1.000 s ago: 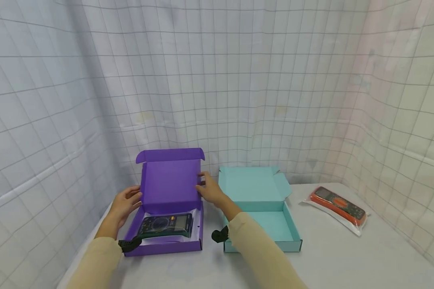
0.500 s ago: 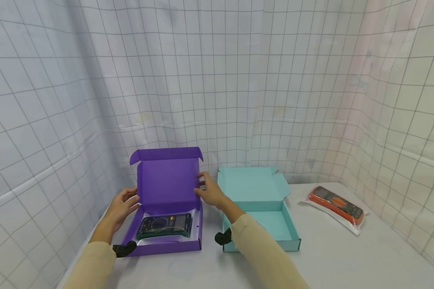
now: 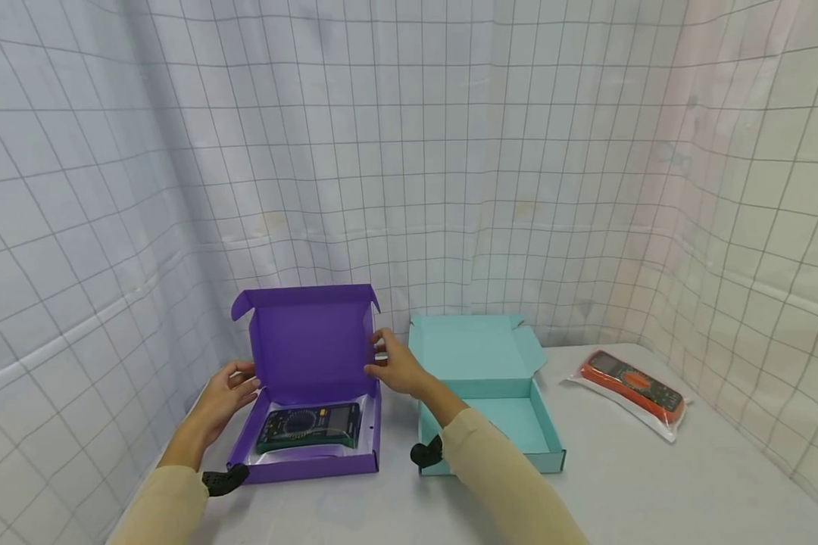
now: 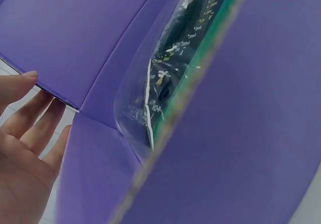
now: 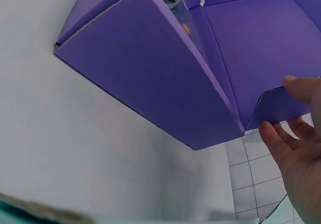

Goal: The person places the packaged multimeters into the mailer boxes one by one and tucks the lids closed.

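The purple box (image 3: 313,468) is being handled on the desk (image 3: 613,492), with its lid (image 3: 311,348) raised and its front flap (image 3: 307,296) at the top. Inside the base, a dark multimeter (image 3: 308,428) in clear wrapping is seen lying flat, display toward the right.

Both hands are placed at opposite side edges of the lid. The left edge is pinched by the left hand (image 3: 220,397), with the thumb on the inner face and the fingers behind, as shown in the left wrist view. The right edge is gripped in the same way by the right hand (image 3: 401,367).

The step in hand is judged to be the folding of the lid over the packed multimeter. For the next move, both sides would need to be brought down evenly, with the lid's side panels and the flap's ears (image 3: 242,305) guided inside the walls. If one side is lowered ahead of the other, the cardboard could be creased or an ear caught on the rim.

To the right, a teal box (image 3: 545,462) is left with its lid folded back, and an orange multimeter (image 3: 632,386), also wrapped, is laid beyond it.
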Demonstrator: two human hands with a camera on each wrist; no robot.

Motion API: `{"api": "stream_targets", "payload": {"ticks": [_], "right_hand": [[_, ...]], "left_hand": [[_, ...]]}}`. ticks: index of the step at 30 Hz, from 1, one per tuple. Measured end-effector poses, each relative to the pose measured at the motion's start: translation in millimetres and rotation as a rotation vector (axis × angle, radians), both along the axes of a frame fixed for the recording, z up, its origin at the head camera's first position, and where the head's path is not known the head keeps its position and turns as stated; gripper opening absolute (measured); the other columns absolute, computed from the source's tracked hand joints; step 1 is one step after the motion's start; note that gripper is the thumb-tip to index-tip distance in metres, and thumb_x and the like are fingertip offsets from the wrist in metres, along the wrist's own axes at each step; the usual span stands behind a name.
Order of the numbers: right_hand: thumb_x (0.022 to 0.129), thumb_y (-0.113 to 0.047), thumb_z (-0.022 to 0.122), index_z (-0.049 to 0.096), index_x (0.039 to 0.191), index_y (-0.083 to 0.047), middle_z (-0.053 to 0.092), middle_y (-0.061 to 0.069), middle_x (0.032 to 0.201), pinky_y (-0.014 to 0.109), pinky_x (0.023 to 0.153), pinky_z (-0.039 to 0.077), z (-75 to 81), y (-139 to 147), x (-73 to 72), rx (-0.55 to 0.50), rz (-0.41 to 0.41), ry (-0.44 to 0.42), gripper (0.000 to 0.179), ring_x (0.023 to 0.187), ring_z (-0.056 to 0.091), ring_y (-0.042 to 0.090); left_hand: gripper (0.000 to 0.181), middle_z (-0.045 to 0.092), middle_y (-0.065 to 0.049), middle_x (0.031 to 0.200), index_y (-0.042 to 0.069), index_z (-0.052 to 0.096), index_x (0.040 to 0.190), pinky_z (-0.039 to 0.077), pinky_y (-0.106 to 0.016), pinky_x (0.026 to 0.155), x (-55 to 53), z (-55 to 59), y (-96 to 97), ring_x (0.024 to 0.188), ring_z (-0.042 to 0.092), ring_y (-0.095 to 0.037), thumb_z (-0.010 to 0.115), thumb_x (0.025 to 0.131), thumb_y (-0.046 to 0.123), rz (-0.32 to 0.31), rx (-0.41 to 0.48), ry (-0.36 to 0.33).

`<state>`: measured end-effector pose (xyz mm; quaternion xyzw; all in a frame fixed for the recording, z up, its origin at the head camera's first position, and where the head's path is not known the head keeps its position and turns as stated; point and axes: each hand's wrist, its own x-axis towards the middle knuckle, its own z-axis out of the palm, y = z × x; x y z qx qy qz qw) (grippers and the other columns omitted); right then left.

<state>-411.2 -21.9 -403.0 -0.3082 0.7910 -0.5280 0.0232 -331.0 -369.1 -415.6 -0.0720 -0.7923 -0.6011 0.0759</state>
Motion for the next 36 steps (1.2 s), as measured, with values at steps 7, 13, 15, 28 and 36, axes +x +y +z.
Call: {"api": "stream_targets", "payload": {"ticks": [7,13,15,28,36], "right_hand": [[0.096,-0.004,0.073,0.039,0.138,-0.014,0.058,0.019,0.138,0.039,0.094,0.057,-1.7,4,4.7,-0.003,0.032,0.019,0.056,0.123,0.063,0.033],[0.091,-0.004,0.079,0.043,0.140,-0.013,0.061,0.017,0.137,0.033,0.095,0.055,-3.8,7,8.8,0.081,0.060,0.081,0.062,0.123,0.063,0.029],[0.090,-0.004,0.080,0.047,0.138,-0.011,0.061,0.016,0.138,0.031,0.097,0.054,-4.1,6,9.7,0.111,0.070,0.106,0.059,0.125,0.062,0.027],[0.089,0.005,0.078,0.050,0.141,-0.009,0.059,0.018,0.140,0.037,0.098,0.055,-5.3,12,11.7,0.183,0.132,0.263,0.061,0.124,0.062,0.036],[0.091,0.002,0.077,0.059,0.133,-0.007,0.059,0.015,0.132,0.031,0.083,0.059,-9.0,18,12.3,0.099,0.090,0.063,0.046,0.107,0.071,0.025]], "left_hand": [[0.038,0.041,-0.041,0.145,-0.016,0.042,0.131,0.053,-0.019,0.090,5.0,-1.2,-2.3,0.107,0.059,0.003,0.061,0.102,0.000,-0.008,-0.056,0.050],[0.042,0.050,-0.038,0.140,-0.017,0.049,0.131,0.052,-0.016,0.086,11.5,-5.4,-8.0,0.104,0.061,0.003,0.068,0.099,0.003,0.030,-0.156,0.047],[0.043,0.053,-0.037,0.138,-0.018,0.050,0.131,0.051,-0.016,0.086,13.9,-7.8,-9.9,0.103,0.061,0.005,0.069,0.098,0.003,0.040,-0.147,0.044],[0.026,0.068,0.000,0.124,0.005,0.065,0.129,0.054,-0.022,0.092,18.9,-11.0,-27.6,0.107,0.066,-0.002,0.047,0.111,0.009,-0.084,0.105,-0.029],[0.064,0.065,0.008,0.126,-0.001,0.051,0.146,0.051,-0.024,0.098,25.7,2.8,-28.8,0.113,0.064,-0.004,0.024,0.113,0.047,-0.226,0.186,-0.123]]}}
